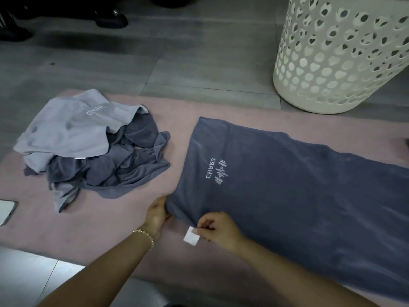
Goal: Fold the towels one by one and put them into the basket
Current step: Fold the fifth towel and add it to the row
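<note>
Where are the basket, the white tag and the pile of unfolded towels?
basket (pixel 332 63), head view, on its perforated wall.
white tag (pixel 191 236), head view, on its middle.
pile of towels (pixel 73 134), head view, on the light grey top towel.

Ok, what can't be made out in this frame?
Head view only.
basket: rim and inside cut off by the top edge.
towel: far end cut off by the right edge.
pile: towel count hidden by overlapping folds.
left hand: fingertips hidden under the towel corner.
</note>
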